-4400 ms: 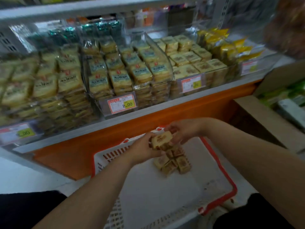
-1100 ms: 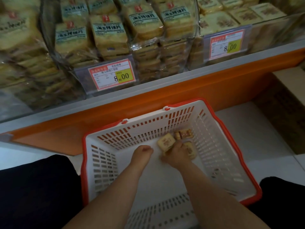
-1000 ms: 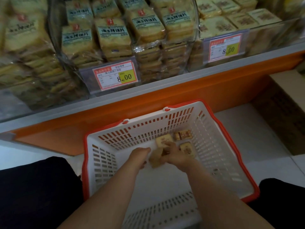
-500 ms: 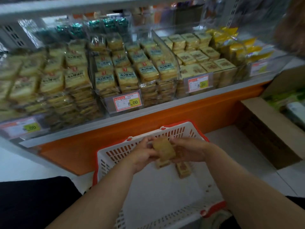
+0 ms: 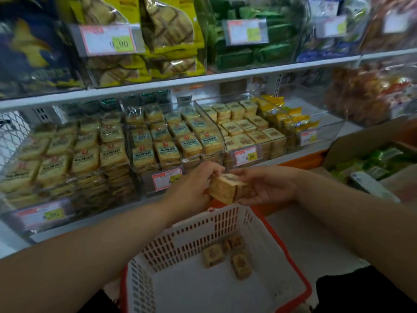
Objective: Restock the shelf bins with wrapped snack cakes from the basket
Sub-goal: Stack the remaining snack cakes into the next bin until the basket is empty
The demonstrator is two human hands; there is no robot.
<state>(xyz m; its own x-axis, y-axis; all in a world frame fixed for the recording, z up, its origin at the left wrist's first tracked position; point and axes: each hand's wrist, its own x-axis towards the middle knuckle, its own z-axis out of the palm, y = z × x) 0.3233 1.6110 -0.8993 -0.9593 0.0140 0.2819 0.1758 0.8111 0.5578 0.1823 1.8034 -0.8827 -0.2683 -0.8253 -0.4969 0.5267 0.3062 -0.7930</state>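
Observation:
A small stack of wrapped snack cakes [image 5: 228, 188] is held between both hands, just above the basket's far rim and in front of the lower shelf. My left hand [image 5: 193, 189] grips the stack's left side with curled fingers. My right hand [image 5: 268, 188] cups the stack from the right and underneath. The white basket with a red rim [image 5: 180, 242] sits on the floor below, with three cakes [image 5: 213, 257] left inside. The clear bin of matching square cakes [image 5: 248, 132] stands on the lower shelf, up and to the right of my hands.
Clear bins of larger wrapped cakes [image 5: 171, 141] fill the lower shelf to the left, with price tags [image 5: 167, 178] on their fronts. Yellow packets [image 5: 291, 118] lie right of the matching bin. An open cardboard box [image 5: 372, 159] stands at right. The upper shelf [image 5: 203, 77] overhangs the bins.
Both hands have lifted the stack of cakes higher, out of the basket and toward the lower shelf. The view has tilted up, so the upper shelf now shows.

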